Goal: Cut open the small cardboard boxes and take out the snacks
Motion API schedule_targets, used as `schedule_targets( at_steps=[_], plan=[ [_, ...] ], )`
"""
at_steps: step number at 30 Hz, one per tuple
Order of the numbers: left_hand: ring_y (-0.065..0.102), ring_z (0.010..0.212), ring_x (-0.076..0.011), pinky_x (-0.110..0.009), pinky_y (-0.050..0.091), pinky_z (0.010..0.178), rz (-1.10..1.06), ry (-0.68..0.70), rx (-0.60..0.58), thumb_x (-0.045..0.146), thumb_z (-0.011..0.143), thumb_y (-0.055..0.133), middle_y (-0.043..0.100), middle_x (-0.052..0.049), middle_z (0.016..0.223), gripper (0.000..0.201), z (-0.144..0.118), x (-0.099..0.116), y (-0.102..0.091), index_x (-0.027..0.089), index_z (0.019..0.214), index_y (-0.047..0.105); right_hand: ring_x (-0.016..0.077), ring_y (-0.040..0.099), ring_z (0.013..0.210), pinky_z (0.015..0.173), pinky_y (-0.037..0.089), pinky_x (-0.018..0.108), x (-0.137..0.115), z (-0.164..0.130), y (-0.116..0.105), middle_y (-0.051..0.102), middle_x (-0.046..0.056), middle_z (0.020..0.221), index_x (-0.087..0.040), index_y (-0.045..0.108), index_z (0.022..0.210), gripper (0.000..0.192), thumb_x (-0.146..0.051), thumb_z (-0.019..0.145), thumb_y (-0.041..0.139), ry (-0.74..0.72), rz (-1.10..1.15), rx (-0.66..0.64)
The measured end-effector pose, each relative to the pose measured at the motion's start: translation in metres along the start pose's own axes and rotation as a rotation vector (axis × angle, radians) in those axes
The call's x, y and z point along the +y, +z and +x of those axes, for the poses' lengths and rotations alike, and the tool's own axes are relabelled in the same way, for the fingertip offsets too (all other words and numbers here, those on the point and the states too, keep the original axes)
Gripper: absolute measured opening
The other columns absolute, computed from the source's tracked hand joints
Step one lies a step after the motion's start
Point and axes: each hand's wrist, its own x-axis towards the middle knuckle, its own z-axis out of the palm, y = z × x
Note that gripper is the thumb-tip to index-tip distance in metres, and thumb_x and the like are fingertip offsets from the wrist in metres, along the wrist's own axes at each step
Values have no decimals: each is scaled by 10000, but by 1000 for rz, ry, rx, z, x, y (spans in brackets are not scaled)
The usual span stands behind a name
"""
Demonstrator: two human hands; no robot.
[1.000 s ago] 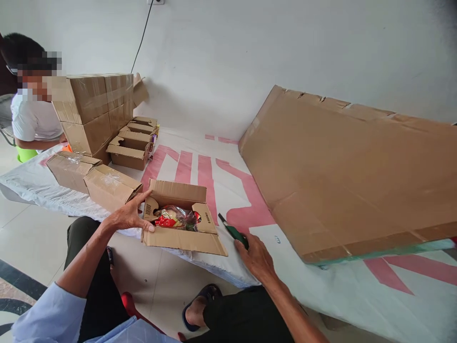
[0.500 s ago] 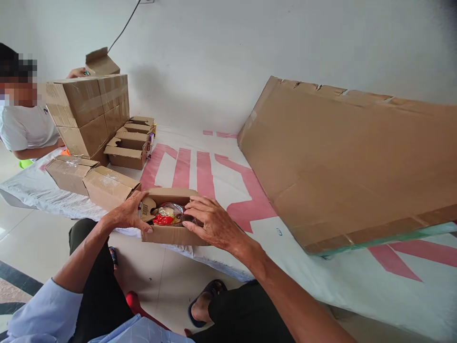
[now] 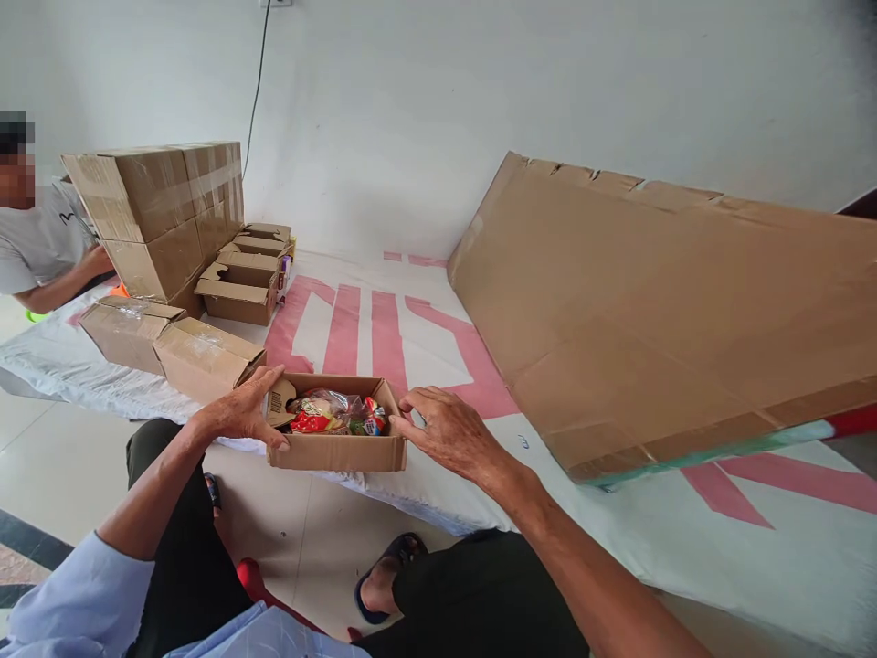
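Note:
A small open cardboard box [image 3: 337,451] sits at the near edge of the cloth-covered table. Inside it lie shiny snack packets [image 3: 319,411], red and clear on the left and multicoloured on the right. My left hand [image 3: 250,411] grips the box's left end, thumb against the front and fingers at the back corner. At the other end is my right hand [image 3: 449,429], its thumb and fingers parted around the right rim. It holds no packet, and its fingertips seem to touch the rim.
Taped cartons [image 3: 151,201] are stacked at the left, with several open boxes [image 3: 237,292] beside them. Two closed boxes [image 3: 206,352] line the front edge. A large cardboard sheet [image 3: 658,320] leans at the right. Behind the stack sits another person [image 3: 41,238].
My right hand has drawn out of the box to its right end, uncovering the multicoloured packet. The small box held up behind the stack is gone from sight.

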Motion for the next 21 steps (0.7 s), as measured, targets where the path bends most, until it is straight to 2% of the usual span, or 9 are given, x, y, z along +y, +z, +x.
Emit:
schedule_targets(
  at_steps=[3,5,8,11,15,18,21],
  plan=[
    [515,1406,-426,-533,467,1189,22,-8,5,594,553,988,517,-173,1486,1319,0,1,0,187,1658,394,289,649,913,790,483,386,-13,13,-1,726,102,931,-239,653,887,66,-208,936,621,-41,-97,17],
    [554,1335,-408,-535,487,1164,21,3,26,576,547,994,557,-157,1413,1272,1,3,0,184,1625,445,307,650,1018,862,489,399,-22,22,-4,737,128,1035,-227,685,977,134,-138,938,592,-129,-106,20],
    [586,1257,-391,-519,525,1108,4,26,38,566,547,998,581,-143,1347,1178,1,5,-2,187,1559,528,292,667,1085,920,501,394,-32,33,-7,751,120,1158,-224,720,1104,268,-94,919,576,-207,-37,-77],
    [593,1249,-386,-507,539,1085,-27,24,42,562,542,1001,582,-141,1334,1159,1,3,-2,185,1540,549,295,683,1156,971,508,400,-34,39,-5,753,119,1273,-227,727,1219,378,-117,866,648,-197,-7,-192],
    [567,1318,-392,-516,507,1132,-51,41,43,621,540,995,563,-147,1403,1248,-1,-6,1,220,1606,485,326,713,1135,983,505,434,-31,43,-1,794,131,1172,-225,762,1108,282,-137,849,694,-151,-47,-250],
    [473,1443,-439,-555,436,1206,-43,55,42,636,509,1003,501,-187,1515,1358,-2,-9,4,205,1654,413,295,734,1046,965,499,412,-32,44,-1,814,105,1087,-236,770,1034,204,-160,874,668,-124,-7,-239],
    [460,1452,-439,-565,423,1215,-28,45,38,572,527,1004,507,-189,1500,1299,-3,-5,4,184,1630,436,251,730,941,938,482,377,-36,44,-4,816,71,991,-235,752,963,163,-178,909,608,-56,62,-208]
  ],
)
